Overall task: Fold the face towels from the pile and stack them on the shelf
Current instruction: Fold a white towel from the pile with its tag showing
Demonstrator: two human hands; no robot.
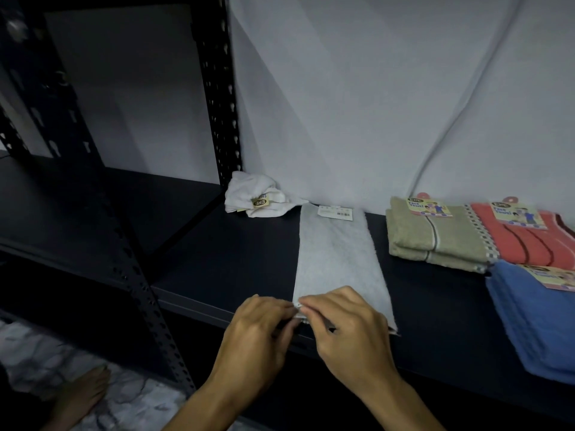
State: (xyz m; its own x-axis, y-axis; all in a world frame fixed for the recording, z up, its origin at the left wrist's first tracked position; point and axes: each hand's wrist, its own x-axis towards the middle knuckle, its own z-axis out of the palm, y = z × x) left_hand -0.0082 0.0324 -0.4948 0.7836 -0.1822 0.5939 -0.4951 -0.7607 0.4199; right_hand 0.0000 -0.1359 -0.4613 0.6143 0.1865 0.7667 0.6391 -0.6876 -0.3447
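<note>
A pale grey face towel (337, 256) lies folded into a long strip on the dark shelf (217, 259), with a barcode tag at its far end. My left hand (258, 334) and my right hand (348, 328) both pinch the towel's near left corner at the shelf's front edge. A crumpled white towel (258, 195) lies at the back by the upright post. On the right sit folded towels: a beige one (435, 241), a coral one (522, 241) and a blue one (535, 321), each with a paper label.
A black perforated post (222, 98) rises behind the white towel, and another (140, 275) runs diagonally at the left front. A white cloth hangs as a backdrop behind the shelf. A bare foot (84, 390) stands on the marbled floor at lower left.
</note>
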